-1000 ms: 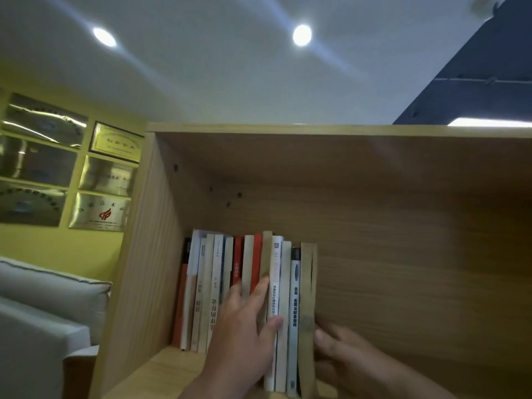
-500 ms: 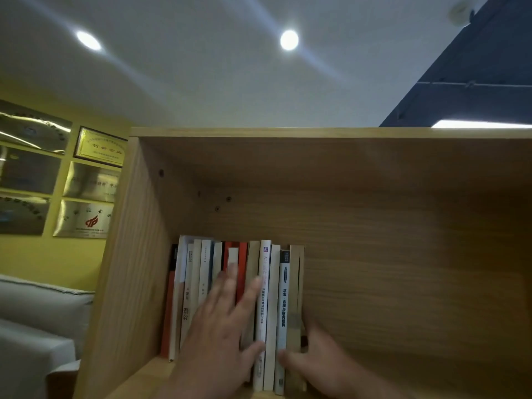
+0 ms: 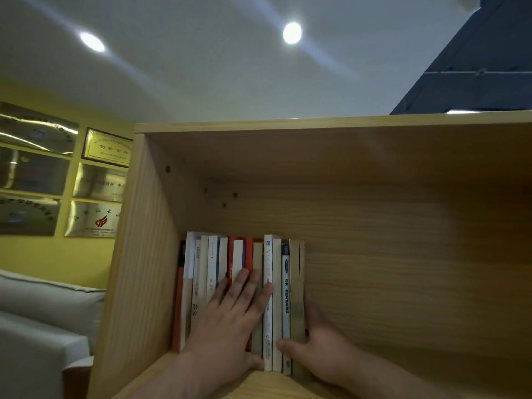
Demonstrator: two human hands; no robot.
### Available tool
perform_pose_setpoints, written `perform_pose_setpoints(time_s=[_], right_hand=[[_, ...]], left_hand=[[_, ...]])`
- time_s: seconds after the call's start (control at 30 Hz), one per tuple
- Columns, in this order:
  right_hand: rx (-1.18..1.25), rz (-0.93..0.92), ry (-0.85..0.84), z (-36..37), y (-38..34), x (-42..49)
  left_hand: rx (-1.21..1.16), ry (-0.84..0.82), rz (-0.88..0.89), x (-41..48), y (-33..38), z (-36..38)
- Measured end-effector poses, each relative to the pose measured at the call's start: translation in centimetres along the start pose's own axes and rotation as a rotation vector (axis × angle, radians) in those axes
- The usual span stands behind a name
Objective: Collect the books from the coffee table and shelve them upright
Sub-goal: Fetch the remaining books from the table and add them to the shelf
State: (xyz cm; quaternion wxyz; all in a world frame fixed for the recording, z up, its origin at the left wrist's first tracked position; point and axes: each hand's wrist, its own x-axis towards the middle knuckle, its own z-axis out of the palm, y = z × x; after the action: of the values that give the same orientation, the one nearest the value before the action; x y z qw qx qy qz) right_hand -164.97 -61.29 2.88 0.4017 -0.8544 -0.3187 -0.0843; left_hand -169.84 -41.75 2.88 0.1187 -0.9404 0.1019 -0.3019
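Yellow wall [image 3: 43, 254] at left with framed metal plaques [image 3: 93, 218]; white ceiling with two round downlights [image 3: 292, 33], dark panel upper right. Pale sofa [image 3: 43, 306] at lower left. Wooden bookshelf compartment [image 3: 403, 254] fills centre and right; right part of it bare wood. Row of books [image 3: 276, 298] stands upright, packed against the compartment's left wall, spines out: white, beige, red, one orange at far left. Left hand [image 3: 227, 326] lies flat and open on the spines mid-row, fingers spread, thumb low by a white spine, gripping nothing. Right hand [image 3: 319, 347] presses the right end of the row: thumb on the front of the last spines, fingers behind the end book [image 3: 296, 283], loosely clasping it. Shelf board front edge [image 3: 259, 384] is at bottom.
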Motion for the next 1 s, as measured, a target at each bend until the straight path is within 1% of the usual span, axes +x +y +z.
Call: perform_pose_setpoints(time_s=[0.07, 0.13, 0.17, 0.23, 0.33, 0.37, 0.43, 0.5, 0.57, 0.63, 0.67, 0.73, 0.77, 0.83, 1.0], right_hand=[[-0.004, 0.016, 0.001, -0.3, -0.2, 0.3], [0.004, 0.001, 0.007, -0.4, 0.0, 0.4], [0.01, 0.0, 0.016, -0.3, 0.2, 0.5], [0.01, 0.012, 0.034, 0.0, 0.6, 0.4], [-0.006, 0.009, 0.069, 0.3, 0.7, 0.6], [0.002, 0.013, 0.084, 0.4, 0.7, 0.6], [0.013, 0.027, 0.109, 0.5, 0.8, 0.6], [0.023, 0.04, 0.115, 0.6, 1.0, 0.5], [0.036, 0.033, 0.11, 0.5, 1.1, 0.5], [0.051, 0.021, 0.099, 0.4, 1.3, 0.5], [0.06, 0.019, 0.095, 0.4, 1.2, 0.4], [0.054, 0.011, 0.1, 0.4, 1.4, 0.5], [0.041, 0.015, 0.104, 0.4, 1.6, 0.6], [0.026, 0.024, 0.111, 0.4, 1.6, 0.7], [0.009, 0.007, 0.14, 0.6, 1.7, 0.8]], left_hand=[[-0.094, 0.049, 0.001, -0.6, 0.0, 0.0], [-0.312, 0.116, -0.057, -1.4, -0.4, -0.4], [-0.367, 0.166, -0.093, -1.8, -0.7, -0.4], [-0.391, 0.248, -0.143, -2.2, -0.9, -0.6], [-0.414, 0.255, -0.165, -1.9, -1.1, -0.2], [-0.39, 0.246, -0.166, -1.6, -1.2, 0.1], [-0.271, 0.229, -0.175, -0.8, -1.5, 0.5], [-0.165, 0.254, -0.172, -0.2, -1.5, 1.1], [-0.158, 0.272, -0.185, -0.5, -1.3, 1.2], [-0.199, 0.29, -0.152, -1.2, -1.0, 1.0], [-0.219, 0.273, -0.134, -1.5, -0.8, 0.5], [-0.235, 0.174, -0.102, -1.7, -0.8, 0.2], [-0.197, 0.114, -0.083, -1.6, -0.8, 0.1], [-0.091, 0.048, -0.057, -1.2, -0.8, 0.1], [-0.074, 0.04, -0.114, -0.9, -0.5, -0.1]])
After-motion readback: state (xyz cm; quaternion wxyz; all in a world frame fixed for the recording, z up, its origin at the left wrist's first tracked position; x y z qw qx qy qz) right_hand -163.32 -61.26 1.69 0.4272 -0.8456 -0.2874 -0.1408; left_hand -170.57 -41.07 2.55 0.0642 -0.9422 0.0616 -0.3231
